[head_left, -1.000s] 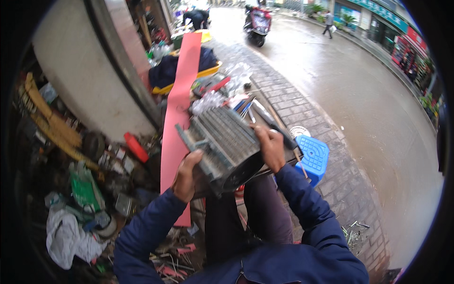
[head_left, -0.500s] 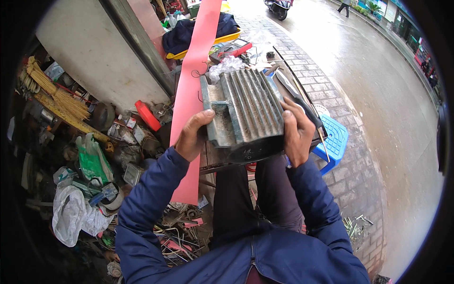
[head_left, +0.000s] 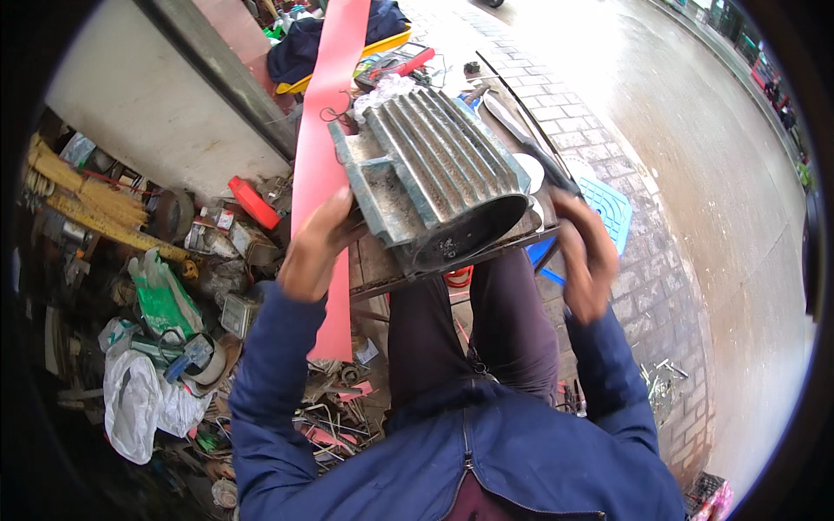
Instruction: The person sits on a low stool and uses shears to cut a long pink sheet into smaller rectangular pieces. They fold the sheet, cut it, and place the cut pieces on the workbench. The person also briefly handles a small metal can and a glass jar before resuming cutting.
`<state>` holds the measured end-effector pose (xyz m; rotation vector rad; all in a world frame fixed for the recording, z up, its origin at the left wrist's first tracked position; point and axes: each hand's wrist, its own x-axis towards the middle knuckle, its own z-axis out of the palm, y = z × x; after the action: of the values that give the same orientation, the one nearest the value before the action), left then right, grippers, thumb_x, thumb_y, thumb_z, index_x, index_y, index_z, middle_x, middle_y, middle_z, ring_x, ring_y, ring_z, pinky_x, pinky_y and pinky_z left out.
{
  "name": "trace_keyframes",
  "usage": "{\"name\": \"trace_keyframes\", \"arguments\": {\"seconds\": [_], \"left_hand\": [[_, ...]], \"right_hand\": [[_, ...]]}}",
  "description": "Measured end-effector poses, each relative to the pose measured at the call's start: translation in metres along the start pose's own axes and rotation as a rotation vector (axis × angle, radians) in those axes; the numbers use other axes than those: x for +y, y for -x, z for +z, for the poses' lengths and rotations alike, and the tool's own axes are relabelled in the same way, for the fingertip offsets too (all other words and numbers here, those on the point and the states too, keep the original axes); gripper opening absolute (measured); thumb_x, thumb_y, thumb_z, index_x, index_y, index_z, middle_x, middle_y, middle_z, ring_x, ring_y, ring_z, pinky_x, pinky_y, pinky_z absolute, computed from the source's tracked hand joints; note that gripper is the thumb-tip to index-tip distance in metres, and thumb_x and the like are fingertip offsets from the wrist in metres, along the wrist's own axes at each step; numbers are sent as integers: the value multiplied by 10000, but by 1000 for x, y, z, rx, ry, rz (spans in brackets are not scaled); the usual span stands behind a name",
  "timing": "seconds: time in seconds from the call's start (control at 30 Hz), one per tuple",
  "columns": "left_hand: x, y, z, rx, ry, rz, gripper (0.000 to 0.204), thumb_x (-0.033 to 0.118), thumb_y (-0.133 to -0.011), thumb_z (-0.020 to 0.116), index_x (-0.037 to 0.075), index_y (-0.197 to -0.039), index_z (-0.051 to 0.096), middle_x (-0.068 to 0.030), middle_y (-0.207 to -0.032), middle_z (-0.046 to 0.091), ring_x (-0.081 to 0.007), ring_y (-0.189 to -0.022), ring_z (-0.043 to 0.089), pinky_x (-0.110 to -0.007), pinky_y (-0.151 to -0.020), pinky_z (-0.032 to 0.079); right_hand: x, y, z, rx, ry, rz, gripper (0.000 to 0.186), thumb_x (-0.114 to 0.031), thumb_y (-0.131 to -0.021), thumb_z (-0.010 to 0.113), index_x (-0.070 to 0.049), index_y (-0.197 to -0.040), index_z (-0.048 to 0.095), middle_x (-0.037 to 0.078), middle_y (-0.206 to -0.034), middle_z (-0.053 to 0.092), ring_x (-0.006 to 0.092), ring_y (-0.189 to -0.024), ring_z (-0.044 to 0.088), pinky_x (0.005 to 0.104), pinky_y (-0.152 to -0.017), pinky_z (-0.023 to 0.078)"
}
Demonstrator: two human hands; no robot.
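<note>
A grey, ribbed metal motor housing (head_left: 452, 152) sits tilted over the near end of the table, its dark round opening facing me. My left hand (head_left: 314, 247) is at its left lower edge, thumb up beside the flange. The left fingertips pass behind the housing and are hidden. Off to the right, my right hand (head_left: 586, 256) is apart from the housing, open and slightly blurred, its fingers curved with nothing between them. A knife (head_left: 526, 139) with a dark handle lies between the housing and that hand.
A long pink strip (head_left: 317, 174) runs down the table's left side. Beyond the housing lie a red-handled tool (head_left: 413, 62) and a yellow tray (head_left: 395, 39) with dark cloth. A blue stool (head_left: 608, 208) stands at right. Scrap, bags and a broom (head_left: 95, 191) crowd the left floor.
My right hand has let go of the housing and moved right and down. The housing has turned, showing more of its round opening. My left thumb has slid off its edge.
</note>
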<state>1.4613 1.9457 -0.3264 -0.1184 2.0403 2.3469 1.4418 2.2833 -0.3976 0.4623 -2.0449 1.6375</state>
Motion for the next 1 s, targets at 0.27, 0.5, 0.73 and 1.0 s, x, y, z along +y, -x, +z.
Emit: {"name": "trace_keyframes", "arguments": {"seconds": [0.27,0.5,0.73,1.0], "left_hand": [[-93,195,-99,-663,105,-418,347,173,-1019,566,-133,-1112,699,-259,-1147,725,-345,-1092,708,-424,-979,544],[-410,251,-132,91,-358,-1299,352,282,-1040,509,-5,-1112,700,-151,-1056,746,-274,-989,719,-399,-837,572],[-453,64,-129,102,-335,-1063,290,249,-1019,549,7,-1099,687,-134,-1017,733,-262,-965,705,-402,-835,569],[-439,-17,-142,183,-293,-880,224,212,-996,594,21,-1084,671,-114,-973,718,-247,-936,689,-407,-834,566]], "right_hand": [[159,306,-125,-80,278,1455,198,-139,-994,600,8,-1005,732,57,-801,720,181,-747,689,323,-709,561],[283,401,-29,-471,593,1534,227,-180,-977,601,0,-999,737,102,-832,718,241,-784,689,362,-740,557],[299,345,1,-498,671,1547,258,-221,-960,602,-7,-993,743,147,-862,717,301,-821,689,400,-772,554],[305,347,14,-542,744,1548,295,-268,-941,603,-16,-986,749,199,-897,716,370,-863,689,444,-808,549]]}}
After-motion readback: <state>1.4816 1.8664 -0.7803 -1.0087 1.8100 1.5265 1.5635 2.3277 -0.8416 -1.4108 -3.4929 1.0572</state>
